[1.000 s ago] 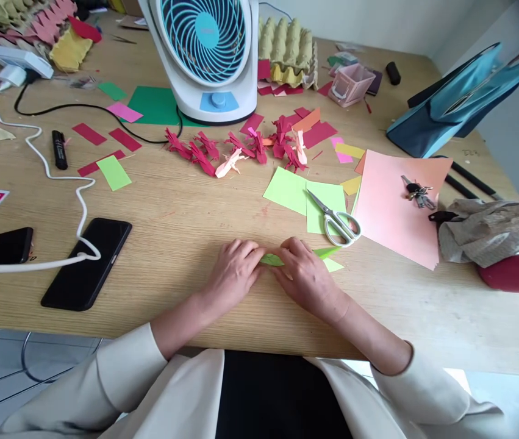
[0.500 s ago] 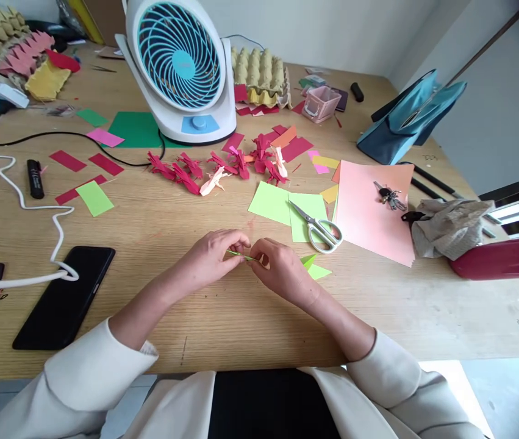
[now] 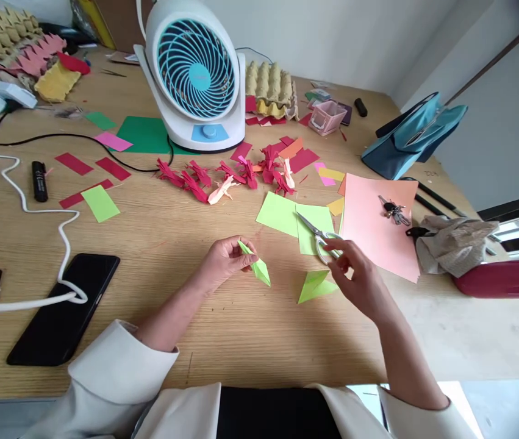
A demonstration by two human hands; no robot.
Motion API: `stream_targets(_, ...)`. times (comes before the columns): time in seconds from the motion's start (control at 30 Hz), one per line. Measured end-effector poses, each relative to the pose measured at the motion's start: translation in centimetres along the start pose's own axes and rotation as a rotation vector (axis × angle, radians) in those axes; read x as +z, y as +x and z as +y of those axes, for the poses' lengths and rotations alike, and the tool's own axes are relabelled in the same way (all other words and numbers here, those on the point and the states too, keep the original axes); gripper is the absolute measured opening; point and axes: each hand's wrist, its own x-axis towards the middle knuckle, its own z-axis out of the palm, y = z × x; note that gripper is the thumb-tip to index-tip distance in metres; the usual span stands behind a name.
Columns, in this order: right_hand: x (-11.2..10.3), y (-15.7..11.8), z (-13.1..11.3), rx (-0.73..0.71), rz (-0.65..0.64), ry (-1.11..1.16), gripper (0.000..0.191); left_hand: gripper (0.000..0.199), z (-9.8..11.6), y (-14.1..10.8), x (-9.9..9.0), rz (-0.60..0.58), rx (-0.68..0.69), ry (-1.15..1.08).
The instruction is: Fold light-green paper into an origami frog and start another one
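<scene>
Between the thumb and fingers of my left hand (image 3: pixel 226 263) is a narrow folded light green paper (image 3: pixel 260 269), pointing down to the right. My right hand (image 3: pixel 354 272) is at the white handles of the scissors (image 3: pixel 316 231), with its fingers curled over them; whether they grip is hard to make out. The scissors' blades lie on a light green sheet (image 3: pixel 307 239), beside another light green sheet (image 3: pixel 277 212). A folded light green piece (image 3: pixel 313 286) rests on the table just left of my right hand.
Red folded figures (image 3: pixel 193 185) lie beyond my hands, before a white fan (image 3: pixel 213 131). Pink sheets (image 3: pixel 373 238) with keys (image 3: pixel 395 211) are at the right, near a red bottle (image 3: pixel 501 279). A black phone (image 3: pixel 64 311) and white cable (image 3: pixel 64 238) lie left.
My hands have moved apart. My right hand has let go of the folded green paper and moved right to the scissors; my left hand still holds the paper. The view has shifted slightly.
</scene>
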Motion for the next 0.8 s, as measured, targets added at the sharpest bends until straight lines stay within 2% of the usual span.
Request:
stream_targets(0.07, -0.1, 0.0, 1.3, 0.065, -0.175, 0.018, 0.045, 0.04, 0.2, -0.2, 0.0, -0.01, 0.002, -0.001)
stream_targets(0.1, 0.2, 0.2, 1.6, 0.078, -0.228, 0.052, 0.038, 0.039, 0.2, -0.2, 0.0, -0.016, 0.008, 0.003)
stream_targets(0.17, 1.1, 1.0, 1.7, 0.085, -0.268, 0.112, 0.017, 0.037, 0.3, -0.3, 0.0, -0.025, 0.022, 0.014)
stream_targets(0.27, 1.9, 2.7, 1.2, 0.055, -0.276, 0.107, 0.01, 0.034, 0.2, -0.3, 0.0, -0.023, 0.041, 0.033)
stream_targets(0.37, 1.5, 4.3, 1.0, 0.005, -0.233, -0.013, 0.013, 0.032, 0.0, -0.2, -0.2, -0.024, 0.053, 0.06)
stream_targets(0.5, 0.4, 4.8, 1.3, -0.05, -0.527, 0.001, 0.041, 0.037, -0.2, -0.2, -0.4, -0.018, 0.047, 0.055)
stream_targets(0.57, 0.2, 4.5, 1.3, -0.086, -0.655, 0.06, 0.042, 0.041, -0.2, -0.2, -0.5, -0.018, 0.037, 0.048)
stream_targets(0.63, 0.3, 4.2, 1.1, -0.09, -0.732, 0.122, 0.04, 0.042, -0.2, -0.2, -0.6, -0.016, 0.03, 0.048)
stream_targets(0.73, 0.6, 4.3, 1.1, -0.103, -0.731, 0.172, 0.036, 0.042, -0.3, -0.1, -0.6, -0.011, 0.029, 0.055)
stream_targets(0.8, 0.6, 4.8, 1.1, -0.14, -0.606, 0.136, 0.036, 0.042, -0.4, 0.0, -0.7, -0.012, 0.036, 0.063)
